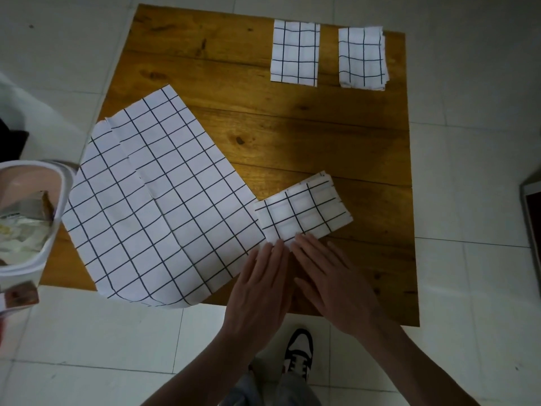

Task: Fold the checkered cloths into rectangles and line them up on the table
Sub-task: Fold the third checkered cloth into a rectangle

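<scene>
Both forearms run out of the picture at the bottom edge. The left hand (260, 284) covers the near right corner of the unfolded cloth (152, 200), and the fingertips of the right hand (333, 282) hide the near edge of the folded cloth (303, 210). At the left edge a white container (55, 218) is cut off, its contents blurred. At the right edge a flat framed object (531, 212) is cropped and unidentifiable.
</scene>
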`<state>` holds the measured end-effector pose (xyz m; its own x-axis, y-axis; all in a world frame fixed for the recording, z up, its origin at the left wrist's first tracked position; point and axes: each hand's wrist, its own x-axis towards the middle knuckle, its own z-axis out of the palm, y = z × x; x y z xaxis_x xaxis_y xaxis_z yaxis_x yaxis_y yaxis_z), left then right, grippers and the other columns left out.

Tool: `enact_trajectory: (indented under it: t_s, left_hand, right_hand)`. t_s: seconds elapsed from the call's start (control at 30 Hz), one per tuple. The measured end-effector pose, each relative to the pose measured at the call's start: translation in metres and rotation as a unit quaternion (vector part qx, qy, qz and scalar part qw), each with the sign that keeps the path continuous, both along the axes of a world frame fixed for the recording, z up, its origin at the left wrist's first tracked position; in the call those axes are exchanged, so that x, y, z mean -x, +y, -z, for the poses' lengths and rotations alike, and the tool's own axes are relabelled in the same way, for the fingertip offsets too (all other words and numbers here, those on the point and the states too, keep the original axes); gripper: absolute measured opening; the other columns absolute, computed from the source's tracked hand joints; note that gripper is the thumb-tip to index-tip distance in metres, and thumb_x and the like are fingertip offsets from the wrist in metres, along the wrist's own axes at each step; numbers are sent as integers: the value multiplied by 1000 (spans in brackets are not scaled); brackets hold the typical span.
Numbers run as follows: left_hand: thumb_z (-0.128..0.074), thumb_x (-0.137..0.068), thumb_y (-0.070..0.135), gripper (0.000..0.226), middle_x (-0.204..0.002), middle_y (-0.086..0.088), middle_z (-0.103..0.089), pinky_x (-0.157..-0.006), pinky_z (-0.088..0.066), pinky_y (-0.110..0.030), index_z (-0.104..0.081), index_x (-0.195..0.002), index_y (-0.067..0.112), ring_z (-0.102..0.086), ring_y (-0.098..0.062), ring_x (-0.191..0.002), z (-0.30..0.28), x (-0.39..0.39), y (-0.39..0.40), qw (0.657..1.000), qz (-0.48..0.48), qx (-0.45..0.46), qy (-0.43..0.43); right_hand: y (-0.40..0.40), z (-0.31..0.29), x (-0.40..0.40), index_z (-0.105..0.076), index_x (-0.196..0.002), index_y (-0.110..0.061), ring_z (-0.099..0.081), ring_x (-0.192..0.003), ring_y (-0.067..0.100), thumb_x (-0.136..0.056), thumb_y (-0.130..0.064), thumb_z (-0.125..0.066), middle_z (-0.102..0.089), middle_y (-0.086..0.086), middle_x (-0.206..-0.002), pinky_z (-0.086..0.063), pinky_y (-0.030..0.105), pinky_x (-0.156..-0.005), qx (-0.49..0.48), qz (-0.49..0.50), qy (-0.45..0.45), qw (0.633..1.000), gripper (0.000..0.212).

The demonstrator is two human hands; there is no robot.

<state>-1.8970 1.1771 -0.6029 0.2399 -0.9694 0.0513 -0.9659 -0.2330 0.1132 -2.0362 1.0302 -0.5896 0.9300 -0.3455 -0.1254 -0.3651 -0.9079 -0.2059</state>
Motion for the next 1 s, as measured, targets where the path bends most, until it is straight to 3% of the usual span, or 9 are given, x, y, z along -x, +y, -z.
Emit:
enact_trajectory:
  t_s: [0.53, 0.77, 0.87, 1.0]
  left_hand:
    - [-34, -109, 49, 69, -170, -17, -24, -123, -33, -53, -29, -161, 4, -21, -30, -158, 4, 23, 1, 992, -86, -22, 93]
    - [-31, -109, 51, 71, -171, -16, -22, -125, -26, -50, -27, -162, 4, -19, -29, -159, 7, 14, 6, 996, -53, -26, 69]
    - [-34, -108, 52, 73, -171, -16, -21, -125, -28, -51, -26, -162, 4, -18, -29, -159, 8, 14, 6, 995, -54, -31, 72]
    - [-38, -107, 52, 76, -171, -17, -19, -125, -29, -52, -23, -163, 3, -16, -29, -160, 7, 16, 5, 995, -55, -28, 82]
  right_hand:
    - [-16, 6, 8, -13, -167, -23, -3, -161, 12, -110, -61, -18, -7, -3, -175, -16, 46, -127, -2, -35, 79, 996, 69]
    - [-49, 8, 29, -8, -167, -19, -2, -161, 12, -108, -64, -15, -4, -1, -175, -14, 43, -128, 13, 28, 92, 995, 74]
    - [-62, 4, 34, -4, -167, -21, -1, -161, 11, -107, -65, -12, 0, -3, -175, -8, 40, -130, -1, 106, 85, 991, 75]
    - [-68, -1, 38, -5, -167, -21, -5, -160, 11, -107, -66, -12, -2, -3, -175, -12, 42, -130, -3, 116, 80, 990, 76]
